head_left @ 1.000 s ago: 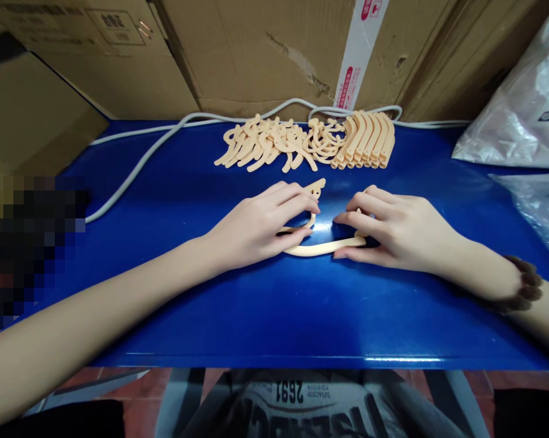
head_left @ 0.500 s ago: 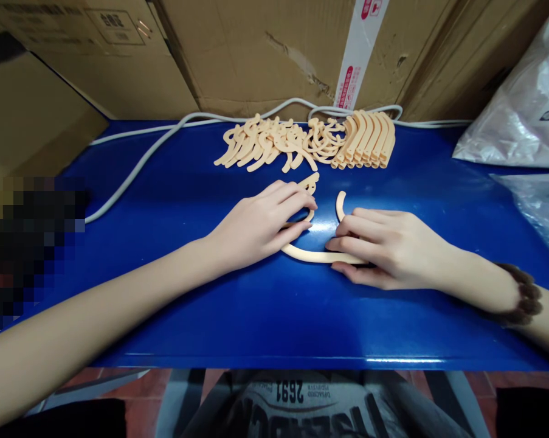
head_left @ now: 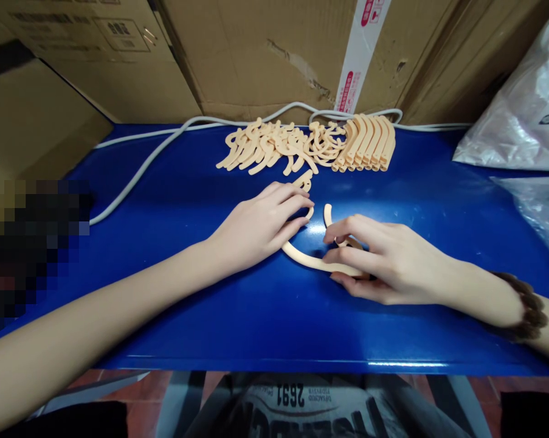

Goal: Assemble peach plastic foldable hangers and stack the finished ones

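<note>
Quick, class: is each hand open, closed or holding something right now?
Left hand: curled over a long curved beige piece; grip cannot be told.
Right hand: holding the same piece between thumb and fingers.

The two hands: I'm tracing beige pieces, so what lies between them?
In the head view, a curved beige strip runs from the left hand to the right hand across the blue table; a short beige end shows farther back.

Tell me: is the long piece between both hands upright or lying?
Lying: the long piece runs sideways from left hand to right hand.
</note>
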Demonstrator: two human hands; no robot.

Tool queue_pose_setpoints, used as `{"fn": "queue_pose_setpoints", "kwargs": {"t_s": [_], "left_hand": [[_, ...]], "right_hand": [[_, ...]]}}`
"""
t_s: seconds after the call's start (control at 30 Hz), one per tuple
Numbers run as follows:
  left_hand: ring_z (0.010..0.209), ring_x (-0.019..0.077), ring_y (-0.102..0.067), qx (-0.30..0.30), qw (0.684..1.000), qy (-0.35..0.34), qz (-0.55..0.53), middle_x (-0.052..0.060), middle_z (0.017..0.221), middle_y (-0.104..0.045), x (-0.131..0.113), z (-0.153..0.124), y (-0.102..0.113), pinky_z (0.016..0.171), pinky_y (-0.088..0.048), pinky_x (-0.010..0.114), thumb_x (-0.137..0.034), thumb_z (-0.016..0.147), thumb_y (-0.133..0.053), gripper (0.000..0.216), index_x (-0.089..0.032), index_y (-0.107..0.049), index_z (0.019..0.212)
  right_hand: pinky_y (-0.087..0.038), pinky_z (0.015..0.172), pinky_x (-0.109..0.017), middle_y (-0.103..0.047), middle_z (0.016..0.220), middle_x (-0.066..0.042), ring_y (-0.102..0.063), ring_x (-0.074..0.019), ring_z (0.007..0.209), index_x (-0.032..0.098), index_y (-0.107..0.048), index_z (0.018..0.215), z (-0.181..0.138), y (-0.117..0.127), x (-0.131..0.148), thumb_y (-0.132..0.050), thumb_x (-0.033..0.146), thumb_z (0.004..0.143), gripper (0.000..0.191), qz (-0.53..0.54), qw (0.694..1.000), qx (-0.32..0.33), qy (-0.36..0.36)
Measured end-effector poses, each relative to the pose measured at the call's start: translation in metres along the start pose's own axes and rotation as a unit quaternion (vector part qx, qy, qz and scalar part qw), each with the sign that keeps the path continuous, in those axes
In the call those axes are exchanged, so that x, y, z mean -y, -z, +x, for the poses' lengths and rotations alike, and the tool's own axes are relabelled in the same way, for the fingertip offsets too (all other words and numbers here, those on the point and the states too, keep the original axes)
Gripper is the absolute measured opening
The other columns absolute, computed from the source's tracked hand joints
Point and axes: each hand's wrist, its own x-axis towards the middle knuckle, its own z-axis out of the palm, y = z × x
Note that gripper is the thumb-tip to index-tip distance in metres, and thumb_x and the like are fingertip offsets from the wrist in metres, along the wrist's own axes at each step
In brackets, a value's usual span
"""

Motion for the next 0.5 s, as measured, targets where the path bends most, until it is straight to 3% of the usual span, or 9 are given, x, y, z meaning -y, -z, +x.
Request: {"fn": "queue_pose_setpoints", "kwargs": {"t_s": [0.17, 0.33, 0.5], "left_hand": [[0.121, 0.0232, -0.055, -0.013, 1.000, -0.009, -0.008, 0.008, 0.126, -0.062, 0.0016, 0.0000, -0.0008, 0.102, -0.049, 0.042, -0.029, 0.101, -0.047, 0.023, -0.017, -0.060, 0.115], [0.119, 0.0230, -0.057, -0.020, 1.000, -0.006, -0.015, 0.007, 0.124, -0.063, 0.0036, -0.0002, -0.0013, 0.101, -0.049, 0.041, -0.029, 0.101, -0.048, 0.020, -0.018, -0.061, 0.112], [0.120, 0.0224, -0.056, -0.008, 1.000, 0.001, 0.005, 0.006, 0.126, -0.062, 0.0019, -0.0007, -0.0007, 0.095, -0.053, 0.037, -0.030, 0.101, -0.048, 0.022, -0.019, -0.060, 0.116]], "right_hand": [[-0.051, 0.068, -0.025, -0.060, 0.117, -0.013, -0.061, -0.0150, 0.090, 0.016, -0.064, 0.101, 0.0003, 0.0003, 0.0013, -0.053, 0.019, 0.092, 0.014, 0.030, 1.000, 0.000, -0.004], [-0.053, 0.070, -0.024, -0.055, 0.137, -0.016, -0.064, -0.0171, 0.103, 0.016, -0.063, 0.115, -0.0018, 0.0010, 0.0011, -0.052, 0.020, 0.094, 0.024, 0.041, 0.999, 0.022, -0.007], [-0.055, 0.087, -0.034, -0.056, 0.141, -0.016, -0.060, -0.0241, 0.120, 0.014, -0.061, 0.122, -0.0030, -0.0001, -0.0051, -0.058, 0.027, 0.091, 0.033, 0.026, 0.999, 0.023, -0.033]]}}
